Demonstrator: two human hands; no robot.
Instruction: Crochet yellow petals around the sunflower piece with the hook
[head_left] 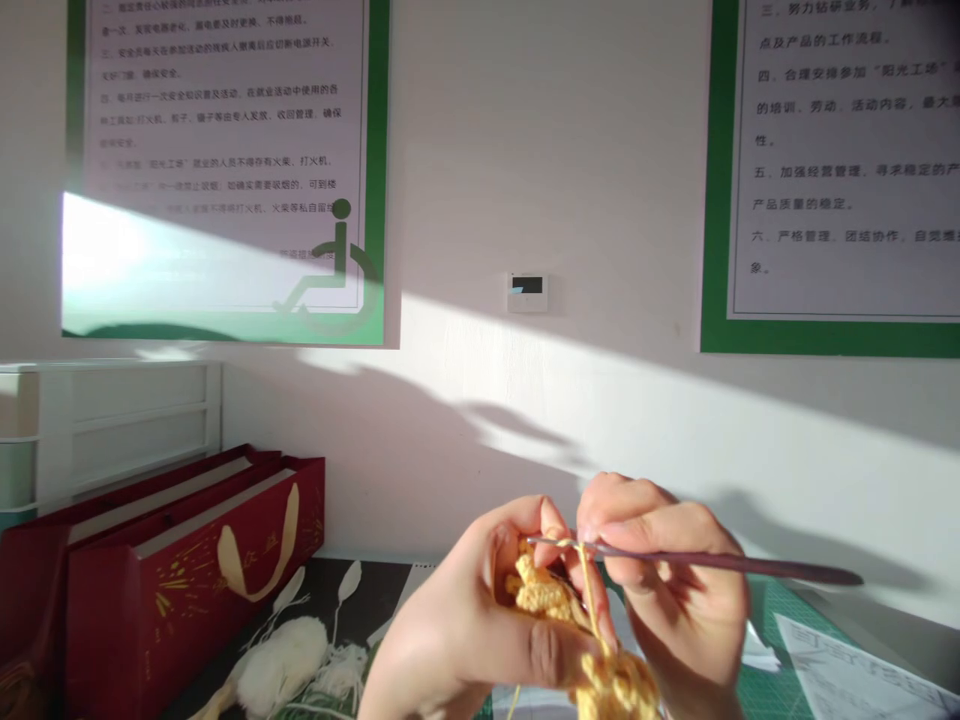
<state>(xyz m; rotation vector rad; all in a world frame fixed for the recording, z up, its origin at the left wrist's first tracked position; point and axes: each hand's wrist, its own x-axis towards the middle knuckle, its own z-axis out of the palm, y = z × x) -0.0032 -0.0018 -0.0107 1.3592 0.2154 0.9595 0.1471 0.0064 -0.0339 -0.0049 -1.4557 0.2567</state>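
My left hand (487,610) is closed around a piece of yellow crochet work (544,592), and more of it hangs below the thumb at the bottom edge. In my right hand (667,560) a crochet hook (750,565) with a dark purple handle is pinched between thumb and fingers. Its thin metal tip points left and reaches my left fingers. A strand of yellow yarn (589,595) loops over the hook's shaft and runs down to the lower part of the piece. My fingers hide some of the stitches.
Red gift bags (195,570) stand at the left, before a white drawer unit (142,420). A white yarn ball (285,665) lies near them. Printed paper (862,665) rests on a green cutting mat (772,690) at right. A wall with posters and a thermostat (527,293) rises behind.
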